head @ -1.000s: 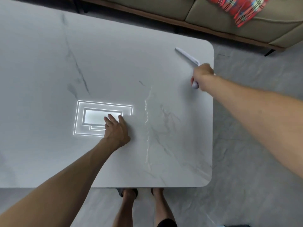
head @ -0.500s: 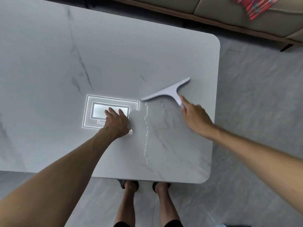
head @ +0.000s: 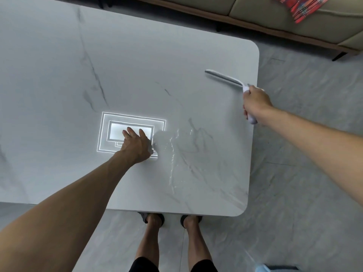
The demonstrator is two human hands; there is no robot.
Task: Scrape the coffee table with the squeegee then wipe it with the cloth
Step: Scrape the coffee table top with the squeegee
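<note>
**Inspector:** Step in hand?

**Operator:** Scraping, in my judgement; the wipe is not begun, and I see no cloth that I can name as such. The right hand [head: 255,103] is wrapped round the handle of the squeegee [head: 224,77]; the blade is at the far right of the coffee table [head: 137,65], near its rim; whether the blade touches the top I cannot tell. The left hand [head: 137,146] lies flat with fingers spread, pressing on the top at the edge of a reflected lamp [head: 129,122].

**Inspector:** Next move?

**Operator:** A line of water [head: 172,154] runs down the top just right of the left hand; I judge the blade must be set down beyond it and drawn across with even pressure.

**Inspector:** Change since the earlier frames?

**Operator:** Half a second ago the squeegee lay mid-table, beside the reflection, with the right fingers only reaching its handle; now it is gripped and out at the right edge, much as a second ago; the left hand has stayed planted.
</note>
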